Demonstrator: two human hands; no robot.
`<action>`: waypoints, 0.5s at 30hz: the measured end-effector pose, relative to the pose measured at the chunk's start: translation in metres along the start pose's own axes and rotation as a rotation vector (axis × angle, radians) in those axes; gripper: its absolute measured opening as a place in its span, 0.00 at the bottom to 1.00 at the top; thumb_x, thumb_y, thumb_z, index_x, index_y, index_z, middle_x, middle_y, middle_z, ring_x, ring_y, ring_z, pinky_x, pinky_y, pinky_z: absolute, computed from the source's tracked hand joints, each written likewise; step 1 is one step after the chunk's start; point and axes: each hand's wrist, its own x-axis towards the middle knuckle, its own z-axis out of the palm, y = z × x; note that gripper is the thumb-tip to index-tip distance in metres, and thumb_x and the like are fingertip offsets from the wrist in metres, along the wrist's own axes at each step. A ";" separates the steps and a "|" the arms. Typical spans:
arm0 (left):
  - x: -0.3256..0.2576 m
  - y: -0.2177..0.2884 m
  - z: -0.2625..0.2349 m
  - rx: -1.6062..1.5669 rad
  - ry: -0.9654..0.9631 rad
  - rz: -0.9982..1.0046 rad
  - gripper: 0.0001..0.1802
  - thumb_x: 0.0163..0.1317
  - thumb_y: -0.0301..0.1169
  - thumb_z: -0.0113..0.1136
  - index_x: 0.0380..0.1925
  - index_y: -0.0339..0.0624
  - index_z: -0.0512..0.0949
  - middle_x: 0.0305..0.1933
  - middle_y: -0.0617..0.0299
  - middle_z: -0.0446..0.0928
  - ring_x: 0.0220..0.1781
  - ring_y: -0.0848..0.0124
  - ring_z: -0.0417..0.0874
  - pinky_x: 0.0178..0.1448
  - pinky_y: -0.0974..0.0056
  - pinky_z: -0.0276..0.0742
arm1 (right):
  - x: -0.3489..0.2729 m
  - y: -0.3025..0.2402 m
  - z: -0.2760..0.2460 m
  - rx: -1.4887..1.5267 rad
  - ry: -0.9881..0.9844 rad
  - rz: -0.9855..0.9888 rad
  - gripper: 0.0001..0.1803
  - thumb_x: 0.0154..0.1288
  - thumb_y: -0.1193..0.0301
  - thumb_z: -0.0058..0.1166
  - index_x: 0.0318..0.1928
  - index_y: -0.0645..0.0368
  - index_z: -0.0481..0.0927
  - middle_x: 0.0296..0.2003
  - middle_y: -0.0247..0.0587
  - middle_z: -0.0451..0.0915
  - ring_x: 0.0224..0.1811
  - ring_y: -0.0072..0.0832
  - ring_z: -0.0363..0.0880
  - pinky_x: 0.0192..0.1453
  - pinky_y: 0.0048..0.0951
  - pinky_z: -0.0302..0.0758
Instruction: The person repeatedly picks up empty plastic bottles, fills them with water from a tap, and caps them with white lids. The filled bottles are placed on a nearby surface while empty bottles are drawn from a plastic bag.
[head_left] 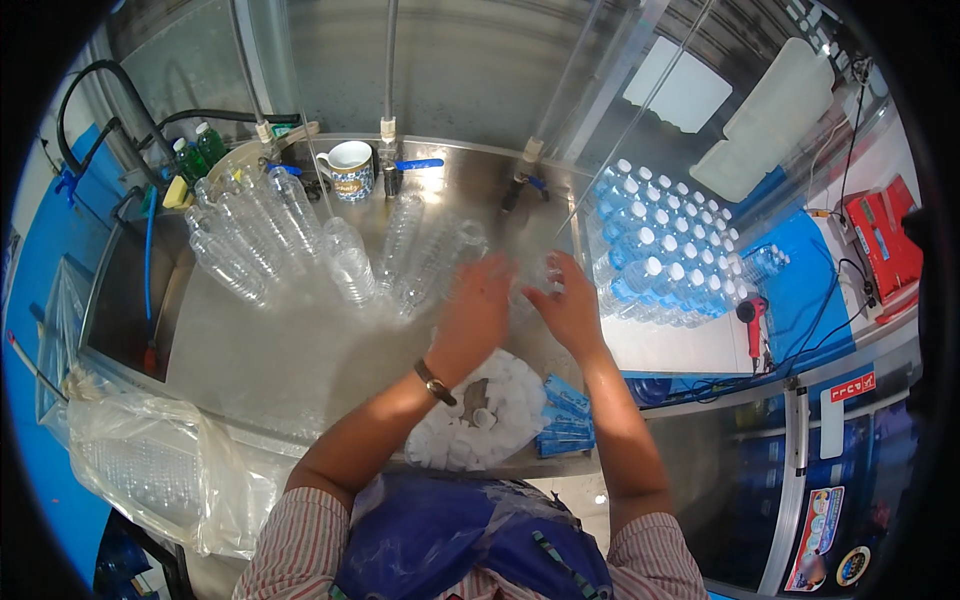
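Observation:
Over the steel sink counter, my left hand [478, 302], with a watch on its wrist, is smeared by motion; its fingers are hard to make out. To its right, my right hand [568, 308] has thumb and fingers curled around a clear plastic bottle [527, 283], partly hidden between the hands. Just left of my left hand stand several uncapped clear bottles [420, 265]. Below the hands lies a plastic bag of white caps [470, 425], with blue labels [566, 415] beside it.
More clear bottles [245, 245] and a patterned mug [350, 172] stand at the back left, near blue-handled taps [418, 164]. Capped, filled bottles [655, 245] crowd the right table beside a red heat gun [752, 322]. A large bag of bottles [150, 470] sits at the lower left.

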 end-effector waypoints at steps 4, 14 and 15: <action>0.040 -0.020 -0.024 0.179 0.112 0.101 0.20 0.61 0.20 0.55 0.55 0.38 0.76 0.56 0.52 0.75 0.57 0.50 0.75 0.60 0.52 0.73 | 0.005 -0.006 0.012 -0.053 0.053 -0.018 0.36 0.52 0.69 0.72 0.62 0.61 0.71 0.51 0.50 0.80 0.44 0.39 0.82 0.40 0.31 0.80; 0.044 -0.050 -0.024 0.090 0.020 0.086 0.20 0.58 0.21 0.62 0.52 0.44 0.79 0.54 0.51 0.78 0.49 0.54 0.82 0.50 0.54 0.80 | -0.062 0.055 -0.020 -0.124 -0.145 0.208 0.23 0.51 0.71 0.71 0.51 0.56 0.82 0.42 0.46 0.79 0.36 0.40 0.80 0.42 0.37 0.77; 0.044 -0.053 -0.026 0.101 0.020 0.119 0.20 0.58 0.21 0.62 0.52 0.44 0.80 0.53 0.52 0.79 0.48 0.54 0.83 0.48 0.54 0.81 | -0.079 0.068 -0.026 -0.169 -0.302 0.330 0.19 0.51 0.72 0.71 0.46 0.55 0.85 0.41 0.45 0.79 0.35 0.39 0.80 0.42 0.37 0.77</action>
